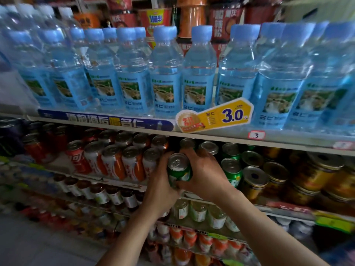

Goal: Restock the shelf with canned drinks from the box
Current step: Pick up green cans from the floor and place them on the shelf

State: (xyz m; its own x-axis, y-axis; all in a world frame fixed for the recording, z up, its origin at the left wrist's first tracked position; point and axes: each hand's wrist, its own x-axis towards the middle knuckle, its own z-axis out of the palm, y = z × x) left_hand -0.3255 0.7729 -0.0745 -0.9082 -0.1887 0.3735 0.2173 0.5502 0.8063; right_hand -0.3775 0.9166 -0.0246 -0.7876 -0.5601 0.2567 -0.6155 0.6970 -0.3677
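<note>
Standing right by this shelf [192,134] and the step in hand looks like seating a green can into the can row under the water bottles [165,73].

Going left to right: at the left end of that tier sit the red cans [77,158], then a block of orange-and-white cans [115,162] running up to the middle. The left hand [160,181] comes in right beside that block, fingers curled around the left side of the green can [179,169]. The can is upright, pull-tab up, at the front edge of the shelf, roughly mid-length. The right hand [203,169] wraps the other side, fingers reaching over toward the cans behind it. So both grips are clamped on the same can, one each side.

To the right are more green cans [231,169] already lined up, then gold-lidded tins [255,181] toward the right end.

My take on doing it well: keep it vertical and slide it straight back into the green column instead of dropping it in, since the neighbours look tight on both sides. The left fingers seem likeliest to get pinched against the orange-and-white block, so I'd peel that hand off first and nudge with the right. Label facing front, flush with the front edge. I can't see the box from here.
</note>
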